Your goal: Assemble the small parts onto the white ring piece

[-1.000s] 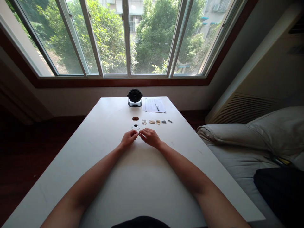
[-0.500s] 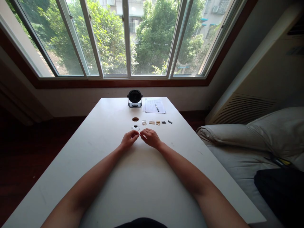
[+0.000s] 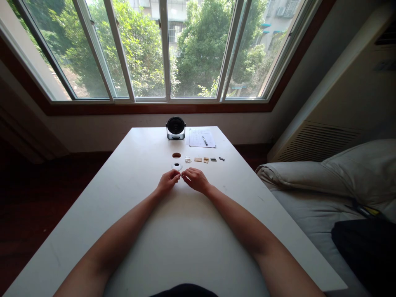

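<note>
The left hand (image 3: 169, 180) and the right hand (image 3: 196, 180) are brought nearly fingertip to fingertip at the counter (image 3: 185, 235).
Fingers are bent as in a pinch, but whether a piece is gripped by either hand cannot be told; anything that small could be dropped through a loose hold. Just beyond the left hand, the grommet cap (image 3: 177, 168) could be knocked by a forward slip. Past it, the round hole (image 3: 176, 155) is uncovered, so a rolling piece could be lost there. Ahead of the right hand, white pieces (image 3: 188, 160), tan pieces (image 3: 198, 159), gold pieces (image 3: 206, 159) and dark pieces (image 3: 213, 159) could be mixed by a brushing knuckle. Farthest ahead, the black fan (image 3: 175, 126) is placed; if running, light pieces could be shifted by it.
</note>
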Tool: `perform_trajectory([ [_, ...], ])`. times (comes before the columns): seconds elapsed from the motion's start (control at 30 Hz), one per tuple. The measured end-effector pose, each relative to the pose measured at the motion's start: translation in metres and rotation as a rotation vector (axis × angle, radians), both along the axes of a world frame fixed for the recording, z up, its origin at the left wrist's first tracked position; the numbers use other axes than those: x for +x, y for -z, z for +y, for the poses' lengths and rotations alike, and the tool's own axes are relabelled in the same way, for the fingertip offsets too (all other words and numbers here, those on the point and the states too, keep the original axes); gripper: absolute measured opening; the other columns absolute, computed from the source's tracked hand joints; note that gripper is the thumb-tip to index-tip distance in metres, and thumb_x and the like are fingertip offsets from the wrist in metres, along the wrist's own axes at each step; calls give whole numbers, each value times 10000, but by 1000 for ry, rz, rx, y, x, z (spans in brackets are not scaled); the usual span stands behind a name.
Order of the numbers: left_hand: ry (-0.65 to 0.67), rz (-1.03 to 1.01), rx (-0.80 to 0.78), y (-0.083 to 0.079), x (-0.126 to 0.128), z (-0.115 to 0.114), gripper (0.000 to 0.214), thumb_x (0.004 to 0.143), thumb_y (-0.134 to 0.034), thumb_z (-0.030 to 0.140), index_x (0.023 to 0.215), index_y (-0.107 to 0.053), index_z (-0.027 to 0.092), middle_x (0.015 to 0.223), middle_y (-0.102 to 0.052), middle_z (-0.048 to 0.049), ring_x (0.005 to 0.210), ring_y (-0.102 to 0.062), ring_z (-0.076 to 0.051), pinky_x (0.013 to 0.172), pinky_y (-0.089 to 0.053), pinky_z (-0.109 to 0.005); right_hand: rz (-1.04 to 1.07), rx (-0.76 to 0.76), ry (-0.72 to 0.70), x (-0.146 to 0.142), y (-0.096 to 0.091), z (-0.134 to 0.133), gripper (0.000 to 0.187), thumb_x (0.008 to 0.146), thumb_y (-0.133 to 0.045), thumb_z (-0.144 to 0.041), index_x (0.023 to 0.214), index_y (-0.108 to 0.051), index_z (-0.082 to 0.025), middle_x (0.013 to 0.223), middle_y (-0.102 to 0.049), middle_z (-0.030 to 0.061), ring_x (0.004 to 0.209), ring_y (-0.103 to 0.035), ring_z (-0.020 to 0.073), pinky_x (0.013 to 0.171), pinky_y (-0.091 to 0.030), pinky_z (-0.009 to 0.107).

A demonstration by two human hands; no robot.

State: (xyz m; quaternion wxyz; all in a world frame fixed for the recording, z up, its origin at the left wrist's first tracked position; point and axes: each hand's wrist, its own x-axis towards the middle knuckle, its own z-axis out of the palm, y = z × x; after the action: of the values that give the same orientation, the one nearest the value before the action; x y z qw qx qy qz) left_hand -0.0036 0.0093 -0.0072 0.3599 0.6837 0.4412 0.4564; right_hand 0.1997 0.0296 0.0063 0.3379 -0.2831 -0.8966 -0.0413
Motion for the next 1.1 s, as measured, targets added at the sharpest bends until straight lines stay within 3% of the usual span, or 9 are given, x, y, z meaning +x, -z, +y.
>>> perform_trajectory([
  [0.3,-44,87,70,-4,0,-4,205,875,-616,372,926,-686,186,814,-692,-22,693,-589,-143,651,-455,-252,-9,-5,13,0,-1,0,115,983,-523,-246,929,-614,-202,808,-656,42,758,-569,173,706,-401,291],
  [0.6,-47,95,48,-4,-1,-2,227,890,-585,390,866,-675,183,756,-673,-17,686,-602,-152,668,-472,-262,2,-3,-12,1,2,1,94,970,-549,-242,1034,-614,-216,882,-679,47,819,-598,182,743,-426,295],
  [0.87,-24,64,-1,-1,-1,0,212,886,-574,368,894,-686,188,764,-682,-24,683,-617,-156,669,-483,-266,7,10,-9,0,1,0,102,990,-513,-228,1000,-612,-211,856,-674,45,801,-591,174,727,-412,287],
  [1.1,-56,74,61,-5,0,-4,189,870,-596,322,985,-688,204,839,-686,-22,708,-596,-144,688,-481,-265,-8,17,25,1,-2,0,141,996,-514,-260,916,-614,-202,803,-651,40,756,-560,167,694,-385,285],
])
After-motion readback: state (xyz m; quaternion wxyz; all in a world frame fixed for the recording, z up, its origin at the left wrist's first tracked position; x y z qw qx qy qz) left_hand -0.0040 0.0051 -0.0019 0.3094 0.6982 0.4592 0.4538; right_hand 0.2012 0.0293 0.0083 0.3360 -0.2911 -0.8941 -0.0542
